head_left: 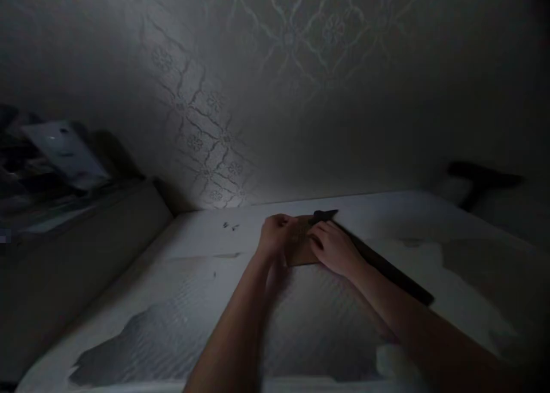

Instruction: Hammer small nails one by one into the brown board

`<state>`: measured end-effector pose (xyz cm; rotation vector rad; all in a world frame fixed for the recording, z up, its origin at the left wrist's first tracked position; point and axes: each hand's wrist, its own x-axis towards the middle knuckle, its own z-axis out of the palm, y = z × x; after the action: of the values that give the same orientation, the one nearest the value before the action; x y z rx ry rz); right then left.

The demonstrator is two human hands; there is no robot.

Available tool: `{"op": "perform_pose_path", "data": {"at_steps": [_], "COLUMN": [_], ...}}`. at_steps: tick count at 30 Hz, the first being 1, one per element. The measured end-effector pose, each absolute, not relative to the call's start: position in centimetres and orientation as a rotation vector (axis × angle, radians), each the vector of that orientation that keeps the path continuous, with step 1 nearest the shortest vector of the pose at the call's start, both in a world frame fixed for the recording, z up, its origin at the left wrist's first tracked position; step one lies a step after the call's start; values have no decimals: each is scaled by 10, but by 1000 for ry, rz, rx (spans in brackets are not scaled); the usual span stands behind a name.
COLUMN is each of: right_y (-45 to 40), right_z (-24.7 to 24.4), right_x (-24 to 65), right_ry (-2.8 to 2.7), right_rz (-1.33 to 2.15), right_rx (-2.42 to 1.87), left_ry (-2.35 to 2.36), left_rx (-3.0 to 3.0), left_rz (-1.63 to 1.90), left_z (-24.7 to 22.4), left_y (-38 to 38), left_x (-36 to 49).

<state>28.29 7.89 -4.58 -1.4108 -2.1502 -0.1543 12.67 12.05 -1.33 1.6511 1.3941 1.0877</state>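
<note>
A brown, flat piece (301, 250) lies on the white table between my two hands. At its left edge is my left hand (277, 232), its fingers curled in at the top left corner. My right hand (333, 245) rests on the right part of the piece with bent fingers. Just beyond the right fingers lies a dark object with a pointed tip (324, 215), perhaps a knife. A long dark strip (387, 267) runs from there toward the lower right, partly under my right forearm.
Small dark bits (231, 226) lie on the table (193, 232) to the left. Grey worn patches mark its surface. A patterned wall rises behind. A shelf with blurred items (69, 152) stands left; a dark blurred object (485, 176) is at right.
</note>
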Motion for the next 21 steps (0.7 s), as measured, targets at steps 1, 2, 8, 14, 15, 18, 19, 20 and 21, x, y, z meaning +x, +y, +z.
{"op": "perform_pose_path", "data": {"at_steps": [1, 2, 8, 14, 15, 18, 19, 20, 21], "right_y": [79, 80, 85, 85, 85, 85, 85, 85, 86], "right_z": [-47, -48, -53, -52, -52, -52, -52, -52, -53], "right_x": [283, 284, 287, 288, 288, 288, 288, 289, 289], "right_ry": [-2144, -2139, -2127, -2079, -2077, -2078, -2077, -2078, -2082], "right_rz": [-154, -152, -122, -15, 1, 33, 38, 41, 42], "right_rx": [-1408, -1404, -1385, -1365, -1359, -1351, -1351, -1348, -1345], "left_ry": [1396, 1398, 1341, 1359, 1359, 1356, 1358, 1365, 1376], "left_rx": [1656, 1665, 1697, 1736, 1755, 1814, 1838, 1861, 1883], "left_rz": [1078, 1066, 1004, 987, 976, 937, 922, 907, 887], "left_z": [-15, -16, -26, -32, -32, -33, -33, -33, -33], "left_y": [121, 121, 122, 123, 123, 122, 122, 122, 121], "left_x": [126, 126, 122, 124, 125, 126, 126, 127, 127]}}
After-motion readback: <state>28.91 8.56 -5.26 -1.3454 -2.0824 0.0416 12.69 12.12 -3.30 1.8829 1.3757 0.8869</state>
